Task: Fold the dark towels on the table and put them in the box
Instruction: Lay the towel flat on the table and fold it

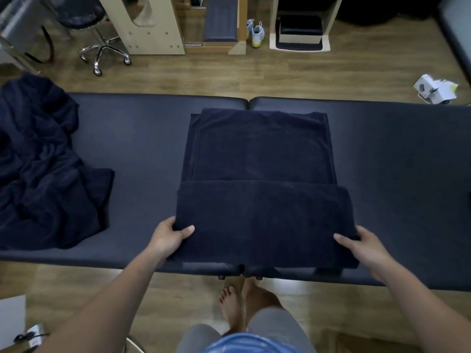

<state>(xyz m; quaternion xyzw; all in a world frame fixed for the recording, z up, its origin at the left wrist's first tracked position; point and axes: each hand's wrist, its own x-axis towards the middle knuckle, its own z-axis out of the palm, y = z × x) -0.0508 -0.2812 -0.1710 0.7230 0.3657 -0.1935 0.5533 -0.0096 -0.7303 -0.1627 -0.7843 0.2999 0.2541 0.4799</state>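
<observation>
A person's left hand (173, 238) and right hand (364, 247) grip the two near corners of a dark towel (260, 149) at mid-desk (395, 161), thumbs on top, fingers (167, 222) curled round the cloth with their tips hidden beneath. The near end is doubled over, close to the desk's near edge; the far hem stops just short of the far edge. Bare padding lies to the right. A heap of dark towels (38, 161) at left is cut off by the frame.
</observation>
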